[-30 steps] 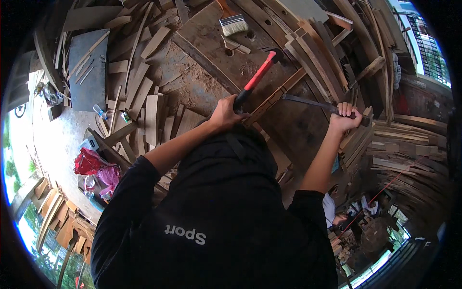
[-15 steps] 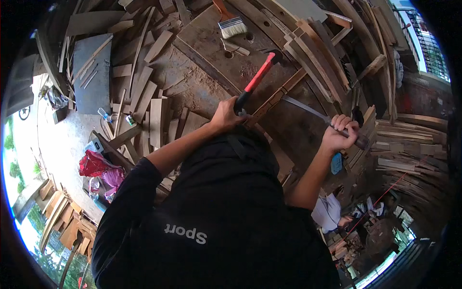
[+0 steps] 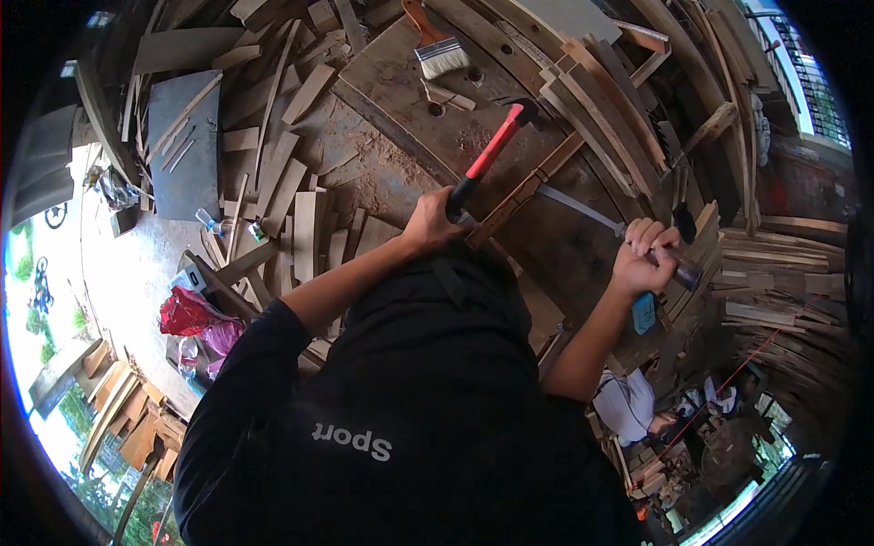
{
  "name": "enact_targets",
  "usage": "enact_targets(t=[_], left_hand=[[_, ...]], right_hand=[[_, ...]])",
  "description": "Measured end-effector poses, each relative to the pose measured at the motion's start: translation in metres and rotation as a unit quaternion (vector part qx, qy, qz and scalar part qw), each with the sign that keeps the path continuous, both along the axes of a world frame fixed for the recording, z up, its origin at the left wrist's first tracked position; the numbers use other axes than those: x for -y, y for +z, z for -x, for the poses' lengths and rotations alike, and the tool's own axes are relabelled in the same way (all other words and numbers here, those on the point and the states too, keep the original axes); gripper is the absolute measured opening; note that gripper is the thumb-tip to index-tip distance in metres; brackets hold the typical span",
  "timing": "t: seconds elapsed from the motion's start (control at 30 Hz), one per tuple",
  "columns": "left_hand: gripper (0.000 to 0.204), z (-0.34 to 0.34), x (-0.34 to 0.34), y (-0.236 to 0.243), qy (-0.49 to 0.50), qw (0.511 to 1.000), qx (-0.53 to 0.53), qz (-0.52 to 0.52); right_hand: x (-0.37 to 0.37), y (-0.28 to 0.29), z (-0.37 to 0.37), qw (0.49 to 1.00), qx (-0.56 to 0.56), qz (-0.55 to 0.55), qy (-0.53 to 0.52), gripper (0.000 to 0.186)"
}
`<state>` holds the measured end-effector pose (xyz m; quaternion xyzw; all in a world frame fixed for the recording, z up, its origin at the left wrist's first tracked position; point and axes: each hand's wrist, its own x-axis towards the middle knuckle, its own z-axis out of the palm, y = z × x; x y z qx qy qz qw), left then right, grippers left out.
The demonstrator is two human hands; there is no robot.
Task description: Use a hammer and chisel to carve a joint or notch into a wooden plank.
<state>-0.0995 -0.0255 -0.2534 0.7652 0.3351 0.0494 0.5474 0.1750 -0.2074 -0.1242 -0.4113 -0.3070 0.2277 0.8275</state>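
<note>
My left hand (image 3: pixel 431 222) is closed around the black grip of a hammer (image 3: pixel 494 146), whose red shaft slants up and away to the right. Its dark head is over the workbench top. In my right hand (image 3: pixel 645 258) is the dark handle of a chisel (image 3: pixel 583 211). The chisel's long metal blade points left, its tip at the side of a narrow notched wooden strip (image 3: pixel 526 187). Whether tip and wood touch, I cannot tell. That strip runs diagonally across the bench from near my waist, its near end close to my left hand.
A wide paintbrush (image 3: pixel 444 56) lies on the workbench (image 3: pixel 387 77) at the far side. Long wood pieces (image 3: pixel 601 114) are stacked to its right. Offcuts (image 3: pixel 282 182) and sawdust cover the left. A light blue object (image 3: pixel 643 314) is below my right hand. Another person (image 3: pixel 626 408) is at lower right.
The whole view has shifted slightly. Both hands keep their grips, and the hammer and chisel stay in nearly the same place over the bench.
</note>
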Motion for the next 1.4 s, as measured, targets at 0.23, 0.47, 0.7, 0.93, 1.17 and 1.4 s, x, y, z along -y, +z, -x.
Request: enact_targets(t=[0.23,0.47,0.7,0.93,1.17,1.4], left_hand=[[0.06,0.0,0.001,-0.001,0.006,1.0,0.009,0.013],[0.063,-0.002,0.001,-0.001,-0.004,1.0,-0.006,0.017],[0.062,0.0,0.003,-0.003,0.008,1.0,-0.002,0.025],[0.06,-0.004,-0.003,0.018,-0.011,0.997,-0.065,0.046],[0.06,0.001,0.003,-0.004,0.011,1.0,0.004,0.022],[0.063,0.0,0.002,0.003,0.005,1.0,-0.017,0.013]], right_hand=[[-0.008,-0.006,-0.02,0.999,-0.041,-0.004,-0.031,0.006],[-0.009,-0.009,-0.013,0.995,-0.049,-0.014,-0.081,0.011],[-0.016,-0.004,-0.005,0.996,-0.01,-0.003,-0.09,0.01],[-0.032,0.005,0.004,0.992,0.016,0.039,-0.121,0.011],[-0.03,0.001,0.002,0.986,0.006,0.039,-0.164,0.015],[-0.026,-0.003,-0.016,0.987,-0.052,0.02,-0.148,0.016]])
